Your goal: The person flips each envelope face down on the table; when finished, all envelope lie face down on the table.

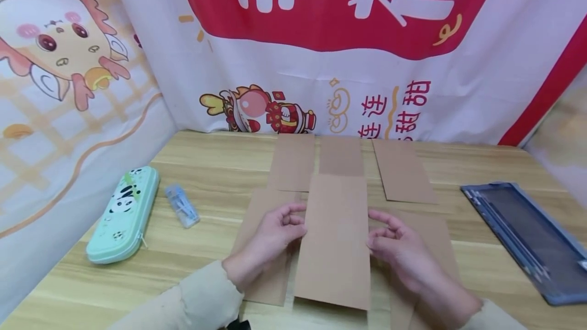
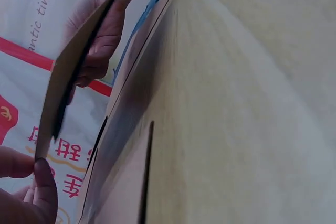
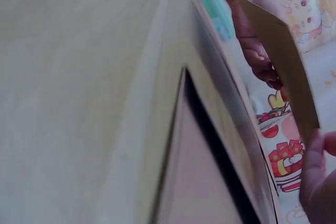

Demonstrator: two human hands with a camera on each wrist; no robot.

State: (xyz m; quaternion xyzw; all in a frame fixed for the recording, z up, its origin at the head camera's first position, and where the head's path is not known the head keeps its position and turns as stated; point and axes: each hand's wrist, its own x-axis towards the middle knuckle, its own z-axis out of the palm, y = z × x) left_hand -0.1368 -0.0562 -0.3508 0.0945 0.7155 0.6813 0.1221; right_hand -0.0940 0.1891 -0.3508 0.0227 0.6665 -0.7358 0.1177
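Observation:
A rectangular brown cardboard sheet (image 1: 337,248) is held raised off the table in the middle of the head view. My left hand (image 1: 275,230) pinches its left edge between thumb and fingers, and in the left wrist view the fingertips (image 2: 44,177) meet on that edge. At the opposite edge my right hand (image 1: 405,251) pinches the sheet, thumb and finger at its side in the right wrist view (image 3: 317,156). Beneath the hands lie a left cardboard piece (image 1: 266,284) and a right one (image 1: 437,236), each partly covered.
Three more cardboard pieces, left (image 1: 293,162), middle (image 1: 341,154) and right (image 1: 403,172), lie along the table's back. A mint panda pencil case (image 1: 121,223) and a small blue-and-clear item (image 1: 182,207) are at left. A dark blue mesh pouch (image 1: 527,238) lies at right. Printed cloth hangs behind.

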